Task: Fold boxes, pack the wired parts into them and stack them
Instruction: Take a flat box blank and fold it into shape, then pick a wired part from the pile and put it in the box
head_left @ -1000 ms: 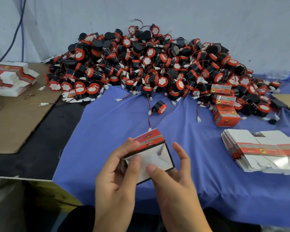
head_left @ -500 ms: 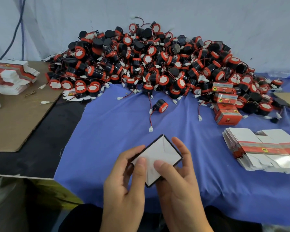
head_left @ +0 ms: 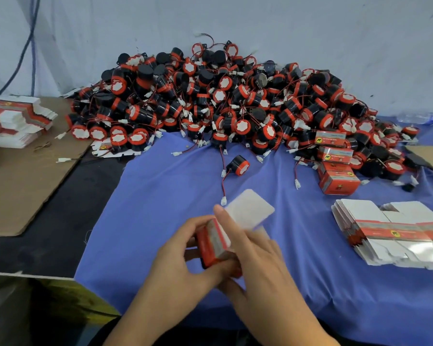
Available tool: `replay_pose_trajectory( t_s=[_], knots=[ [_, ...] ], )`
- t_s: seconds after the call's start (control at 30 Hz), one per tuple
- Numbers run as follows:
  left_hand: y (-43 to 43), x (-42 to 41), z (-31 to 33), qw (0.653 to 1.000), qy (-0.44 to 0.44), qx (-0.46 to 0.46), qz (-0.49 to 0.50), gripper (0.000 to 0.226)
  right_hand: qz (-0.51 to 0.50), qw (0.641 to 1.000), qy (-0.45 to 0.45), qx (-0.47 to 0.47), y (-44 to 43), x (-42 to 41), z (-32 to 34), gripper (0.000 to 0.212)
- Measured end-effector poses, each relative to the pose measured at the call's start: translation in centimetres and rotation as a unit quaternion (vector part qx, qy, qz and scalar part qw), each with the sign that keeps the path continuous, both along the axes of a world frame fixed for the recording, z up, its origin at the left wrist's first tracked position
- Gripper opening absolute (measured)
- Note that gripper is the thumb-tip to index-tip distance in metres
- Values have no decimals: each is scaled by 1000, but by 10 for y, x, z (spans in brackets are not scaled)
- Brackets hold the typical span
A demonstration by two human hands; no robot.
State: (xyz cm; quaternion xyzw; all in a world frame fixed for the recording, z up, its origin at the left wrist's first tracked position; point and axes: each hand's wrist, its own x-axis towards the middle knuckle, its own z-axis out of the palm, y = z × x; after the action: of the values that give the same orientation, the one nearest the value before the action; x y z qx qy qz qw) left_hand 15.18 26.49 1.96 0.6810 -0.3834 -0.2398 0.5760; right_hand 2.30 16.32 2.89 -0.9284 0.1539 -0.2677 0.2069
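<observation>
Both hands low centre, over the blue cloth (head_left: 155, 196) on the worktop (head_left: 48, 236).

Box (head_left: 210, 243): red, with a pale band, held up off the cloth between the two hands. Its white flap (head_left: 248, 208) stands open at the far end, blurred.

Left hand (head_left: 183, 258): fingers curled round the near left side of the box, thumb underneath. Firm grip.

Right hand (head_left: 258, 265): lies against the right side of the box, index finger straight and pointing up along the base of the flap. Other fingers blurred; cannot tell whether they wrap the box or only press on it.

Single wired part (head_left: 239, 164), black with a red rim, lies alone on the cloth beyond the hands. Its red wire runs down to a white connector (head_left: 223, 201) just beside the flap.

Pile of wired parts (head_left: 223, 101) heaped against the pale back wall, spilling onto the cloth.

Finished boxes (head_left: 338, 181) at the pile's right foot, at least three, closed, touching the parts.

Stack of flat blanks (head_left: 385, 231), fanned, on the cloth right of the hands and well apart from them. Second stack of blanks (head_left: 15, 121) far left on a cardboard sheet (head_left: 23, 186).
</observation>
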Motion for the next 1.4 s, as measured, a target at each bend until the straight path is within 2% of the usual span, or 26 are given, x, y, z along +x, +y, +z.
replay_pose_trajectory(
  t_s=[0.03, 0.07, 0.1, 0.17, 0.2, 0.23, 0.3, 0.33, 0.43, 0.5, 0.53, 0.6, 0.67, 0.73, 0.83, 0.9, 0.97, 1.07, 1.13, 1.27, 1.33, 1.4],
  knots=[
    [-3, 5, -7, 1000, 25, -10, 14, 59, -35, 997, -44, -43, -4, 1, -5, 108],
    [-5, 11, -13, 998, 52, -8, 25, 58, -72, 993, -92, -34, -7, 1, -12, 104],
    [-8, 16, -18, 997, 70, 4, 29, 59, -105, 984, -139, 31, -12, 1, -19, 100],
    [-13, 23, -29, 997, 64, 31, 19, 64, -117, 937, -204, 260, -19, 5, -36, 90],
    [-17, 26, -37, 998, 14, 61, 17, 67, -106, 911, -200, 345, -21, 7, -46, 79],
    [-20, 27, -45, 991, -69, 110, 19, 71, -101, 903, -179, 377, -22, 10, -57, 70],
    [-22, 26, -58, 963, -200, 180, 36, 75, -111, 912, -146, 366, -21, 11, -73, 62],
    [-22, 27, -62, 958, -212, 189, 37, 76, -109, 916, -137, 361, -21, 8, -76, 62],
    [-18, 36, -67, 967, -170, 190, -6, 91, -62, 904, -98, 412, -31, 1, -80, 66],
    [-9, 51, -63, 972, -113, 199, -49, 106, -46, 872, -79, 482, -45, -8, -77, 69],
    [-4, 61, -59, 976, -82, 191, -71, 105, -53, 848, -83, 520, -53, -12, -73, 67],
    [3, 80, -49, 986, -41, 139, -79, 87, -72, 801, -105, 584, -71, -14, -59, 59],
    [-3, 96, -36, 998, 8, 64, -28, 59, -100, 758, -137, 629, -95, -6, -54, 48],
    [-29, 106, -24, 998, 45, 12, 31, 43, -130, 745, -145, 637, -118, 17, -49, 37],
    [-93, 120, -8, 998, 57, -12, 28, 32, -153, 742, -151, 635, -149, 67, -45, 30],
    [-144, 131, -7, 1000, 14, 13, -16, 33, -159, 758, -151, 614, -168, 102, -43, 20],
    [-194, 143, -12, 996, -46, 49, -52, 41, -166, 790, -132, 576, -189, 136, -46, 39],
    [-250, 161, -26, 984, -81, 117, -103, 56, -197, 821, -76, 530, -206, 164, -55, 45],
    [-271, 169, -32, 977, -90, 151, -116, 60, -208, 834, -58, 508, -208, 169, -58, 56],
    [-270, 178, -21, 977, -81, 119, -154, 72, -162, 845, -74, 504, -211, 164, -44, 80],
    [-254, 176, 1, 979, -68, 92, -172, 76, -121, 881, -79, 450, -211, 156, -25, 83],
    [-231, 168, 31, 983, -56, 68, -162, 65, -73, 935, -56, 343, -204, 143, 1, 84]
  ],
)
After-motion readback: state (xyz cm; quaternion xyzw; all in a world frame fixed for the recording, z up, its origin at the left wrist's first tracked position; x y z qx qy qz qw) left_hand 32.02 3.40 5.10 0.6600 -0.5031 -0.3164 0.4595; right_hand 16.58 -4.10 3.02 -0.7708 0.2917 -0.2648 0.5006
